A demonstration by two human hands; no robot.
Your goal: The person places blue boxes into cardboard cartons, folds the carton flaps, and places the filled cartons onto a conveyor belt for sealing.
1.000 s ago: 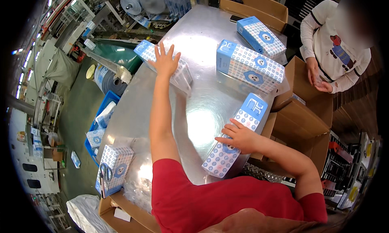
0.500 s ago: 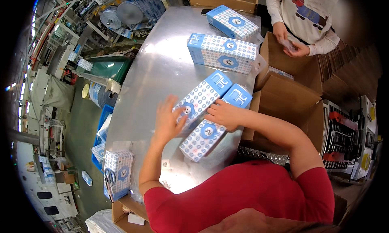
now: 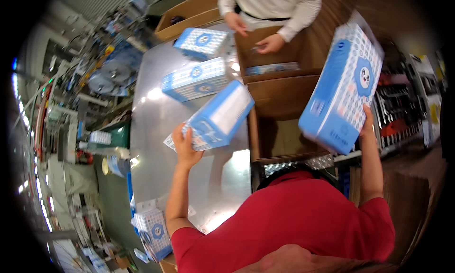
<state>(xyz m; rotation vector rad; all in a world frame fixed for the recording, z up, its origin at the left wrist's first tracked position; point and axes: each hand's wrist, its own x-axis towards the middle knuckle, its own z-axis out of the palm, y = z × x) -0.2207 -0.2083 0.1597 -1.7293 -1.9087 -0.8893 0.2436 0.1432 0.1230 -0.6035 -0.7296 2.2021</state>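
My left hand (image 3: 186,150) is closed on the near end of a blue-and-white patterned box (image 3: 222,112), which is tilted above the metal table. Off to the right, my right hand (image 3: 368,124) grips a second patterned box (image 3: 342,90) from its outer side and holds it up, clear of the table. Loose clear film shows at that box's upper end. Between the two hands stands an open cardboard carton (image 3: 284,136), its inside in shadow. Part of the right hand's fingers is hidden behind the box.
Two more patterned boxes, a middle one (image 3: 195,78) and a far one (image 3: 201,42), lie on the metal table (image 3: 154,116). Across from me a co-worker's hands (image 3: 270,44) are over another carton (image 3: 244,59) with a patterned box inside. A patterned box (image 3: 154,230) with scissors stands at near left.
Both patterned boxes under my hands have left the table top. The right one has swung up and right beyond the carton; the left one is turned and lifted. The view has turned right.
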